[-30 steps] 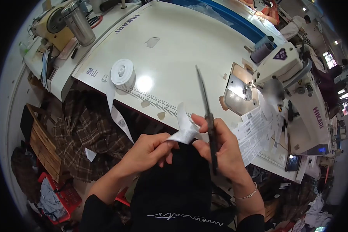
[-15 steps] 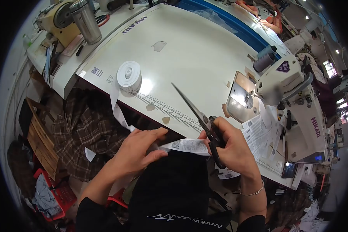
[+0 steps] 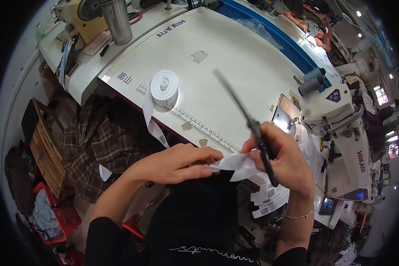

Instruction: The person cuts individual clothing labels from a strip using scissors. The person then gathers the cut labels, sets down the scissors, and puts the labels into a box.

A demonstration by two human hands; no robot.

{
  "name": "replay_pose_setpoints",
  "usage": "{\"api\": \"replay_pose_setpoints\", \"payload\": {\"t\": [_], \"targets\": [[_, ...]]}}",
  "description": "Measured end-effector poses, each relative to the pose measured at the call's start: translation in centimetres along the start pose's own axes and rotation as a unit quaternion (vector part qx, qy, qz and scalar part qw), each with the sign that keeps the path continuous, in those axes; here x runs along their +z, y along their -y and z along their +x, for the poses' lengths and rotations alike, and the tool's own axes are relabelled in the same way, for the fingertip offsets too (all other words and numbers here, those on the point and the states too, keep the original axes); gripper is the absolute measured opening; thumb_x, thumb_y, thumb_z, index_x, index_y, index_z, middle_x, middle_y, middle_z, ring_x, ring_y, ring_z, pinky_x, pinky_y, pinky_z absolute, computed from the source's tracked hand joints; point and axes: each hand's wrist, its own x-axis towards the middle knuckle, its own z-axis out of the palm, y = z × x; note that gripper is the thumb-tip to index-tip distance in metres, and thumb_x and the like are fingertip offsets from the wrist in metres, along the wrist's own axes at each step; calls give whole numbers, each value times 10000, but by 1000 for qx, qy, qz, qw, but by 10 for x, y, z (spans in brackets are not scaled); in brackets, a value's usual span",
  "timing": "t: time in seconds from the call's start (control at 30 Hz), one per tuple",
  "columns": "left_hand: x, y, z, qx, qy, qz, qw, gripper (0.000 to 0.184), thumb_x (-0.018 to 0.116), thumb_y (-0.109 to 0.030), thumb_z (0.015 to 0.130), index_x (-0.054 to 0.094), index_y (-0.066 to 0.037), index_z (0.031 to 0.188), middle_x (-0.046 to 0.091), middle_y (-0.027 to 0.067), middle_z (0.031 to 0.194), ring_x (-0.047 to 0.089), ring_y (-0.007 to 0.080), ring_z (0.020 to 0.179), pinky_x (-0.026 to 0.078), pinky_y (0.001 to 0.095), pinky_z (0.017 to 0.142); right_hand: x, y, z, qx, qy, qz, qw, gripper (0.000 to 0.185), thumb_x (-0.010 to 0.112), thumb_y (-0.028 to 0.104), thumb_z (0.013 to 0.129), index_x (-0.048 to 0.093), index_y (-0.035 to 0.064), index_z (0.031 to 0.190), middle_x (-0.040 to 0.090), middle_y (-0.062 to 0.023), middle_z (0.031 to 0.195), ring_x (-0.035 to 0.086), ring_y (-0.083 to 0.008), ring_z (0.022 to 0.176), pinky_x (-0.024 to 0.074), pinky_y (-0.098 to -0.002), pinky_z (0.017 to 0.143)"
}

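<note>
My left hand (image 3: 177, 164) pinches a white printed label strip (image 3: 235, 163) in front of my body, at the table's near edge. My right hand (image 3: 286, 157) is closed around black-handled scissors (image 3: 240, 99), whose blades point up and away over the table. The fingertips of that hand also touch the right end of the strip, which is creased between the two hands. On the table stands a roll of white label tape (image 3: 165, 88); its loose tail (image 3: 154, 128) hangs over the edge toward my left hand. Whether this tail joins the held strip is hidden.
To the right stands a sewing machine (image 3: 330, 106) with thread cones (image 3: 311, 86) behind it. Printed label strips (image 3: 270, 199) hang near the table's right front. A metal flask (image 3: 116, 22) stands back left. Plaid cloth (image 3: 97, 146) and a red basket (image 3: 66, 217) lie below left.
Both hands have shifted right, and the left has closed its fingers on the strip. The strip looks more folded. The camera view has also shifted, and the scissors have swung slightly with my right hand.
</note>
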Motion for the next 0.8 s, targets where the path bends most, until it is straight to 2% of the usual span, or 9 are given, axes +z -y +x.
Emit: {"api": "replay_pose_setpoints", "payload": {"t": [0.1,0.17,0.3,0.37,0.4,0.53,0.6,0.7,0.8], "targets": [[5,10,-16,26,-112,151,982,337,573,-128,860,542,-63,1189,632,92,796,594,213,692,457,314,641,-4,-8,2,43,-71,96,992,162,605,44,775,549,22,926,608,-14,848,490,-30,641,385,-175,553],[10,18,-22,6,-136,113,984,320,564,-109,859,552,-59,1176,629,84,757,587,206,656,452,307,620,-6,-7,7,73,-112,125,983,130,610,39,762,582,9,885,514,20,704,462,-52,606,353,-187,545],[13,11,-20,-73,-176,48,980,243,522,-75,884,593,-43,1114,607,31,689,539,114,588,432,252,572,-1,-25,24,17,-177,384,906,188,639,92,825,546,7,966,645,-176,1010,541,-91,550,481,-217,547],[14,8,-19,-110,-180,27,977,223,511,-75,900,600,-41,1101,602,-2,692,513,68,574,421,222,546,-3,-36,28,-13,-217,445,869,201,632,67,824,525,5,982,622,-212,1069,638,-151,713,495,-225,561],[15,7,-18,-124,-185,6,975,212,496,-96,917,600,-37,1092,587,-16,670,494,46,561,398,210,519,-3,-41,31,-35,-243,463,851,202,621,53,836,507,6,995,570,-246,1164,637,-221,967,516,-238,593],[17,11,-17,-143,-200,-34,969,221,470,-139,943,600,-27,1082,571,-29,646,461,23,538,366,194,492,11,-48,31,-16,-341,312,887,172,569,60,885,476,18,1023,506,-239,1252,568,-237,1110,520,-254,591],[16,9,-17,-162,-203,-56,964,226,467,-140,944,599,-21,1083,570,-28,644,459,24,535,365,194,491,16,-47,22,-36,-297,249,921,135,545,54,896,475,13,1004,547,-207,1206,574,-223,1096,512,-245,587],[17,3,-15,-182,-214,-86,956,234,457,-137,943,599,-13,1082,570,-26,641,456,27,531,366,193,489,31,-40,6,12,-146,265,953,180,589,62,879,491,14,1022,613,-137,1083,562,-80,673,472,-216,499],[17,1,-12,-167,-230,-84,955,236,453,-128,939,604,-8,1077,575,-19,644,465,36,529,369,203,486,52,-36,1,57,-9,256,965,339,683,84,829,516,9,1115,608,-46,987,498,-54,691,435,-208,618]]}}
